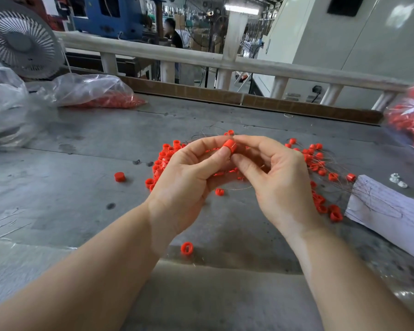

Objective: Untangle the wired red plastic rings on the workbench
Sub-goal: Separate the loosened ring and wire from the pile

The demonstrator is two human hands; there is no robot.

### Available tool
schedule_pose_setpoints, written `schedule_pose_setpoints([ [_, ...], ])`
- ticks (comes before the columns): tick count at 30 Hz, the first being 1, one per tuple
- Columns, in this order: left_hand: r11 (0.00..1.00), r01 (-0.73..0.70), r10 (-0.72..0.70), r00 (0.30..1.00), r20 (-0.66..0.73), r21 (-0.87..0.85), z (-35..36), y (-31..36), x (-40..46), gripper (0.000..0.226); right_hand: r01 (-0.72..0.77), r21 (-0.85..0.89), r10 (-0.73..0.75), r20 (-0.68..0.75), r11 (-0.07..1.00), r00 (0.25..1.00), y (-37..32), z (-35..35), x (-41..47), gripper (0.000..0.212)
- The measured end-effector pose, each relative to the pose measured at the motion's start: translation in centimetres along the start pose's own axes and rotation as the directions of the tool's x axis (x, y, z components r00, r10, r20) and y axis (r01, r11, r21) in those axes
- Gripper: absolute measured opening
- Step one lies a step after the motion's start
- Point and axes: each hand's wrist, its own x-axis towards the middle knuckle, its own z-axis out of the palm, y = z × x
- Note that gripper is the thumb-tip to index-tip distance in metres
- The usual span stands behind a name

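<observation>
My left hand (189, 177) & right hand (273, 177) pinch one ring (230, 146); few loose at 6-9 o'clock, most of the tangle (318, 163) left.

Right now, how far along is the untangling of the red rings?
Early. A few loose rings lie apart from the wires, so some look freed. In hand: left hand and right hand pinch one red ring over the pile. Left: the wired tangle spread across the workbench, most rings apparently still strung.
</observation>
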Motion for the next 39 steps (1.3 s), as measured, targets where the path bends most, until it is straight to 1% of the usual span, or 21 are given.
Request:
schedule_pose_setpoints([
  [2, 0.999, 0.003, -0.003, 1.000, -0.023, 0.032, -0.1, 0.0, 0.1, 0.021, 0.076, -0.119, -0.083, -0.049, 0.990, 0.995, 0.0, 0.0, -0.1, 0.019],
  [4, 0.996, 0.019, -0.013, 0.998, -0.063, 0.084, -0.2, -0.1, 0.1, 0.023, 0.129, -0.172, -0.147, -0.096, 0.977, 0.984, 0.0, -0.2, -0.1, 0.013],
  [8, 0.992, 0.054, -0.047, 0.997, -0.069, 0.111, -0.3, -0.1, 0.1, 0.022, 0.164, -0.224, -0.199, -0.141, 0.961, 0.970, -0.1, -0.4, 0.1, 0.004],
  [16, 0.995, 0.086, -0.084, 0.996, -0.034, 0.047, -0.3, 0.0, 0.1, 0.020, 0.204, -0.228, -0.238, -0.136, 0.952, 0.962, -0.3, -0.4, 0.1, 0.004],
  [22, 0.992, 0.098, -0.094, 0.995, -0.041, 0.085, -0.2, 0.2, 0.0, 0.020, 0.182, -0.229, -0.215, -0.127, 0.956, 0.968, -0.4, -0.3, 0.1, 0.006],
  [24, 0.990, 0.107, -0.102, 0.993, -0.055, 0.097, -0.1, 0.2, 0.0, 0.021, 0.150, -0.198, -0.176, -0.122, 0.969, 0.977, -0.4, -0.3, 0.2, 0.010],
  [27, 0.988, 0.127, -0.120, 0.990, -0.080, 0.088, -0.1, 0.4, -0.1, 0.013, 0.114, -0.131, -0.125, -0.075, 0.985, 0.989, -0.5, -0.2, 0.3, 0.013],
  [29, 0.986, 0.145, -0.138, 0.986, -0.093, 0.079, -0.1, 0.6, -0.1, 0.009, 0.130, -0.130, -0.136, -0.037, 0.983, 0.990, -0.6, -0.2, 0.2, 0.011],
  [31, 0.983, 0.166, -0.157, 0.982, -0.109, 0.079, 0.0, 0.8, -0.1, 0.012, 0.153, -0.158, -0.158, -0.019, 0.975, 0.987, -0.7, -0.3, 0.1, 0.013],
  [34, 0.977, 0.188, -0.176, 0.977, -0.118, 0.098, 0.1, 0.8, -0.1, 0.014, 0.132, -0.162, -0.142, -0.053, 0.978, 0.988, -0.8, -0.4, 0.2, 0.018],
  [36, 0.977, 0.176, -0.163, 0.980, -0.118, 0.117, 0.2, 0.8, -0.1, 0.015, 0.092, -0.138, -0.102, -0.074, 0.986, 0.992, -0.8, -0.5, 0.3, 0.017],
  [39, 0.987, 0.090, -0.073, 0.990, -0.124, 0.135, -0.1, 0.9, -0.1, 0.013, 0.059, -0.142, -0.069, -0.069, 0.988, 0.995, -0.8, -0.6, 0.3, 0.011],
])
